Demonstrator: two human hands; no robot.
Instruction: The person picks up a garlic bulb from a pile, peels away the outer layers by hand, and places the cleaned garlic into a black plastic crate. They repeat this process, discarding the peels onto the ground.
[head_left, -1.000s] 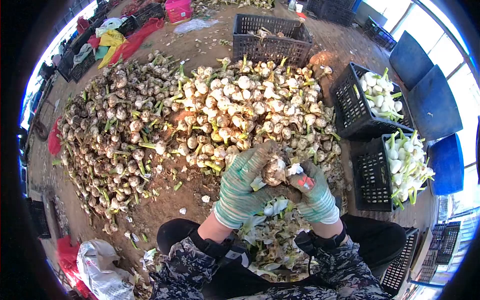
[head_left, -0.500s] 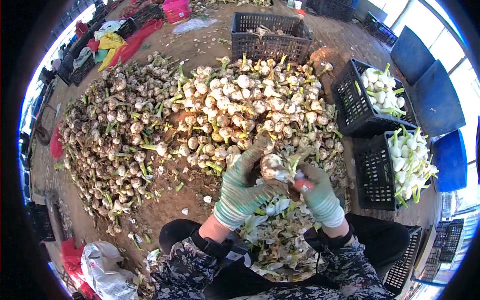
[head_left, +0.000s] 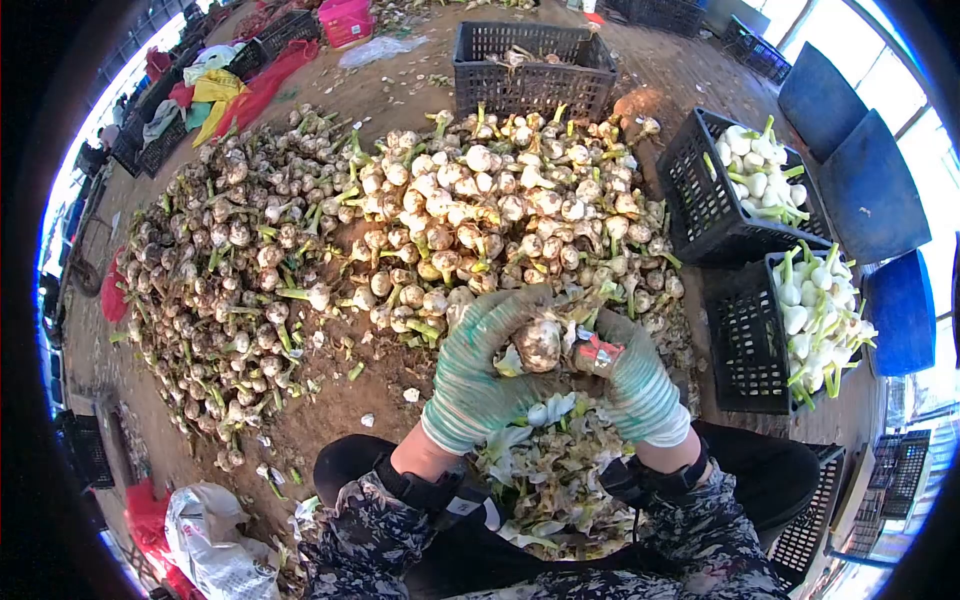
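Crates [head_left: 745, 345] hold peeled garlic [head_left: 815, 310]; hands [head_left: 480, 375] grip bulb [head_left: 540, 343].

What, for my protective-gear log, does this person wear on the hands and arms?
Both the left hand and right hand wear knitted gloves flecked green and white. The right glove seems to carry a red patch near the fingertips. Black straps circle both wrists, and the sleeves are dark with a pale floral print.

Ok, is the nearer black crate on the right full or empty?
Full: white garlic heaps above the rim of the crate.
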